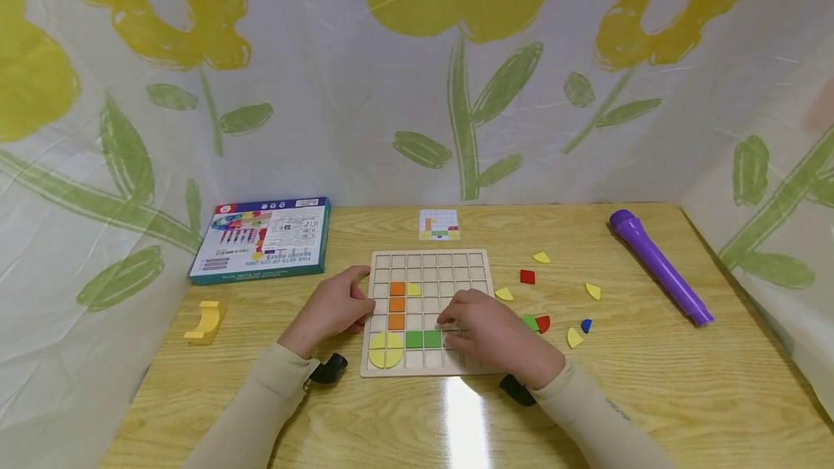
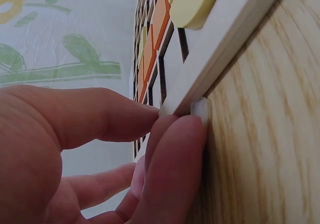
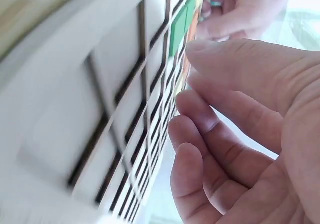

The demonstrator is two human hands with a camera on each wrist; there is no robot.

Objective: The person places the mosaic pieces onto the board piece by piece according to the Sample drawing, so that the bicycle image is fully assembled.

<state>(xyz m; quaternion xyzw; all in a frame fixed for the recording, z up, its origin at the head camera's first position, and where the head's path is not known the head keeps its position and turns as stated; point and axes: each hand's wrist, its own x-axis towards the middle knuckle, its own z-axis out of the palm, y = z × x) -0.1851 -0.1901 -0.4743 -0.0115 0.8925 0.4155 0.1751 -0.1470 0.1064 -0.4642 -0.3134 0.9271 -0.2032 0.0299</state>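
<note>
A wooden grid board (image 1: 430, 260) lies on the table in the head view. Three orange squares (image 1: 397, 304) stand in a column on it, with a yellow piece (image 1: 413, 289) beside the top one. Several yellow quarter-circles (image 1: 378, 358) form a disc at the near left corner, and two green squares (image 1: 414, 339) sit to its right. My left hand (image 1: 332, 306) pinches the board's left edge between thumb and fingers. Over the lower right of the grid, my right hand (image 1: 489, 328) has loosely bent fingers near the green squares; nothing shows between them in the right wrist view.
A pattern card (image 1: 439, 216) lies behind the board. Right of it are loose yellow pieces (image 1: 574, 338), a red square (image 1: 527, 276), a blue piece (image 1: 586, 326) and a purple tube (image 1: 661, 266). A flat box (image 1: 260, 241) and a yellow arch (image 1: 207, 322) lie left.
</note>
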